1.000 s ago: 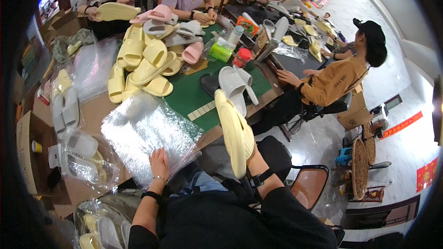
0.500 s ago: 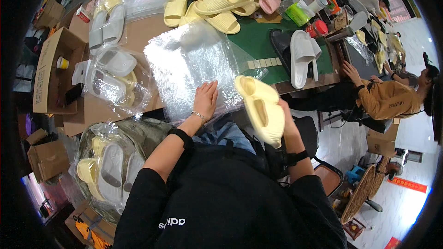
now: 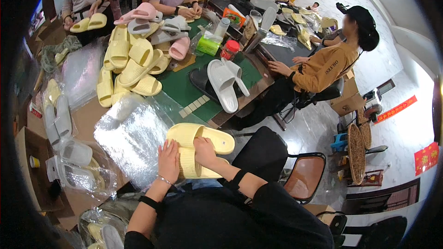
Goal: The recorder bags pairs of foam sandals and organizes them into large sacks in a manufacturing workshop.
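Observation:
A pair of pale yellow slippers (image 3: 187,133) lies side by side in front of me, toes to the left and heels to the right. My right hand (image 3: 204,152) is closed on the pair at the foot openings, its fingertips hidden inside. Against the toe ends rests my left hand (image 3: 169,160), its fingers stretched out and touching the slippers. Just left of and beyond the pair, a stack of clear plastic bags (image 3: 124,131) covers the table, shiny with reflected light.
Loose yellow slippers (image 3: 134,60) are heaped beyond the bags. Bagged grey and yellow slippers (image 3: 76,170) lie at the left by a cardboard box (image 3: 34,143). White slippers (image 3: 224,85), a red-lidded jar (image 3: 230,49) and a green packet (image 3: 210,44) stand right. A person in a brown top (image 3: 323,71) sits nearby.
The yellow slippers have moved left and turned from upright to lying sideways. My left hand has gone from the plastic bags to their toes. The view has swung up and right, showing more people.

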`<state>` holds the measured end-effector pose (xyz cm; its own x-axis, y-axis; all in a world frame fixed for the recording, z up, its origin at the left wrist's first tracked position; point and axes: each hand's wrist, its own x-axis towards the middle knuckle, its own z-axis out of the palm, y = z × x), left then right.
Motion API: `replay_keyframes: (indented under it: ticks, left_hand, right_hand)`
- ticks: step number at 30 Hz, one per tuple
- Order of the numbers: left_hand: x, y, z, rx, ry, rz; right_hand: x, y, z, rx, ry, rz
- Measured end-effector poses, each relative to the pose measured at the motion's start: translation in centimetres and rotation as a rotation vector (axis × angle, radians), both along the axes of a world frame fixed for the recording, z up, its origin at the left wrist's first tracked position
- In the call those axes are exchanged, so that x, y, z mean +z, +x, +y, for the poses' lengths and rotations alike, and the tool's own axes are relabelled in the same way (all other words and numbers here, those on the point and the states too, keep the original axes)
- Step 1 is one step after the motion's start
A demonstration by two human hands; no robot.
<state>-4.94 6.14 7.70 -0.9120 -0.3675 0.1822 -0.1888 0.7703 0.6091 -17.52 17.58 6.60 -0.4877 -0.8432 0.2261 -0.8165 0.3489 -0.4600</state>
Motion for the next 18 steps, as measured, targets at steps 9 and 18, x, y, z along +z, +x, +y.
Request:
replay_keyframes:
  ticks: [9,18]
  left_hand:
    - [5.2,0.0,1.3,-0.059,0.102,0.161]
    - [8.5,2.5,1.8,-0.043,0.430,0.250]
  right_hand:
    - [-0.8,0.6,-5.3,-0.016,0.129,0.049]
    - [-0.2,1.9,-13.6,-0.199,0.078,0.037]
